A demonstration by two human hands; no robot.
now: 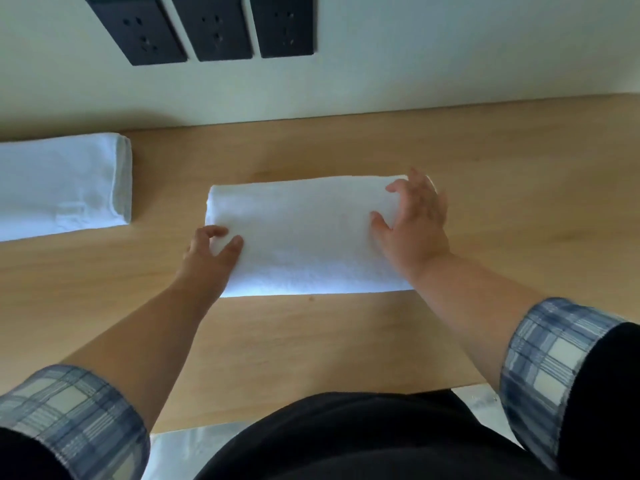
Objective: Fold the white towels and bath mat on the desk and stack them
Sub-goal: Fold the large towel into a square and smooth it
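A folded white towel (304,233) lies flat in the middle of the wooden desk (502,188). My left hand (207,258) pinches its near-left corner between thumb and fingers. My right hand (415,220) rests on the towel's right end, fingers spread and slightly bent over the edge. A second folded white towel (65,185) lies at the far left of the desk, apart from both hands and partly cut off by the frame edge.
The desk backs onto a pale wall with three black socket plates (204,26). Its front edge runs just before my body. Bare wood lies right of the middle towel and between the two towels.
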